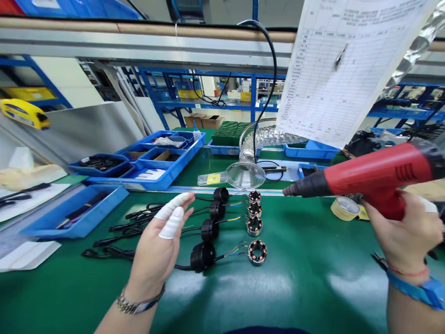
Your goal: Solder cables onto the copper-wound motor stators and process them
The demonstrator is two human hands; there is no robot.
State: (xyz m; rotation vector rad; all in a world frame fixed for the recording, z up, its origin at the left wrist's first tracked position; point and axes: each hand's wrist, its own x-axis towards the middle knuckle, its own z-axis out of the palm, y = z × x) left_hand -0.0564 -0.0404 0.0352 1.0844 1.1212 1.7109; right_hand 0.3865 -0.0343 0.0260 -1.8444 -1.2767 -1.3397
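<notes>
My right hand (405,232) is wrapped round the handle of a red heat gun (375,171), raised over the right side of the bench with its black nozzle pointing left. My left hand (160,241) holds nothing; its fingers are apart, with white finger cots on the thumb and a finger. It hovers over black cables (139,222). Beside it, several black round housings (202,256) lie in a column. Thin coloured wires join them to copper-wound stator rings (257,252), lined up to their right.
A fume extraction hood (245,175) with a flexible duct stands behind the rings. Blue trays (74,227) fill the left. A paper sheet (320,69) hangs at upper right. A tape roll (345,208) and pliers (379,260) lie on the green bench (295,287) at right.
</notes>
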